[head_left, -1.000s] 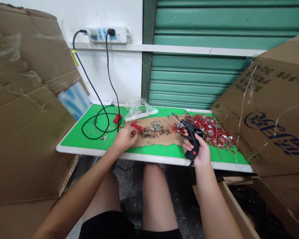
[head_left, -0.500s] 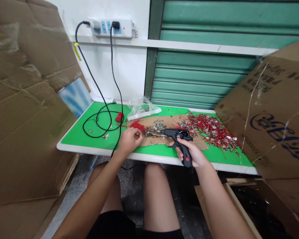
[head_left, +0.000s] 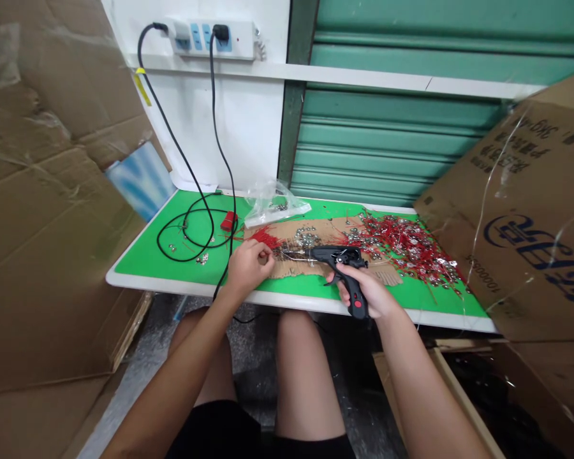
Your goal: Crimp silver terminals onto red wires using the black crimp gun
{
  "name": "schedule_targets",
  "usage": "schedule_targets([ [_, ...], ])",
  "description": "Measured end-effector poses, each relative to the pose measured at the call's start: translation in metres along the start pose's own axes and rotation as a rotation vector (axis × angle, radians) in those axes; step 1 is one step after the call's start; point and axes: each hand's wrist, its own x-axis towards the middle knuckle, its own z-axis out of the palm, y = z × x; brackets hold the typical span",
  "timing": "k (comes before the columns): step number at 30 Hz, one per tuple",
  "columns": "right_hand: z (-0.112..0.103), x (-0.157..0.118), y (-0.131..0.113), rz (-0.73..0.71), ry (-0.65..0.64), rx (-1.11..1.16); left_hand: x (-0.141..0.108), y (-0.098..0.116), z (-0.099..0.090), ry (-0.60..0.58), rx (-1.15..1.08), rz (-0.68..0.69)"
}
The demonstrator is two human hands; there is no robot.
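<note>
My right hand (head_left: 370, 292) is wrapped around the grip of a black soldering gun (head_left: 356, 299) with a red button low on the handle. The gun's metal tip points left, over a strip of brown cardboard (head_left: 287, 271) on the table. Just left of the tip, my left hand (head_left: 249, 264) is closed with thumb and forefinger pinched together; whatever lies between them is too small to make out. Beside the left fingers is a bundle of red wires (head_left: 266, 237). Small silvery metal pieces (head_left: 307, 237) lie on the cardboard behind the tip.
A big pile of red wires with metal pieces (head_left: 411, 248) covers the right of the green table (head_left: 138, 255). A clear plastic bag (head_left: 275, 207) and a red block (head_left: 228, 221) lie behind. Black cable (head_left: 160, 245) loops at left. Cardboard boxes (head_left: 43, 255) flank both sides.
The soldering gun has shifted slightly left, bringing its tip closer to my left fingers. My left hand keeps its pinch in nearly the same place. The whole view has tilted a little.
</note>
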Motion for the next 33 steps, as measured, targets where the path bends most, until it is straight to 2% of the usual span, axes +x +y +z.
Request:
schedule_targets([
  [10, 0.001, -0.001, 0.0, 0.012, 0.015, 0.008, -0.001, -0.002, 0.0, -0.018, -0.022, 0.063],
  [17, 0.005, -0.005, -0.002, 0.024, 0.042, -0.028, -0.001, -0.006, 0.005, 0.05, -0.022, 0.116],
  [33, 0.013, -0.009, -0.009, 0.056, 0.092, -0.097, 0.0, -0.008, 0.006, 0.035, -0.007, 0.118],
])
